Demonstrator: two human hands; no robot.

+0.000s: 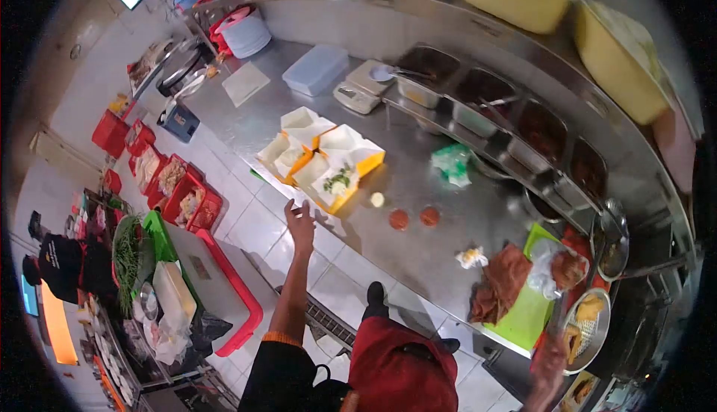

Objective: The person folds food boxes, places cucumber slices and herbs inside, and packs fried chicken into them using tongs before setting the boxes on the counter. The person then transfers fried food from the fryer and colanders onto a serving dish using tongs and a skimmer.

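Observation:
My left hand [300, 227] is held out near the front edge of the steel counter [381, 246], fingers apart and holding nothing. Just beyond it are open orange-and-white boxes [362, 150], one with chopped greens [341, 180] inside. Two reddish round pieces [399, 220] and a small pale round item [377, 200] lie on the counter to their right. My right hand [551, 356], blurred, is at the lower right beside a metal strainer bowl [596, 327] with golden fried pieces; its fingers are smeared. A green cutting board [515, 315] and a brown cloth [502, 285] are close by.
Metal trays of dark food [549, 129] stand along the counter's back. A white scale [358, 97], a clear plastic container [316, 70] and a green-and-white bag [452, 164] are on the counter. Red baskets [200, 204] and a red-rimmed white chest [224, 281] stand at left.

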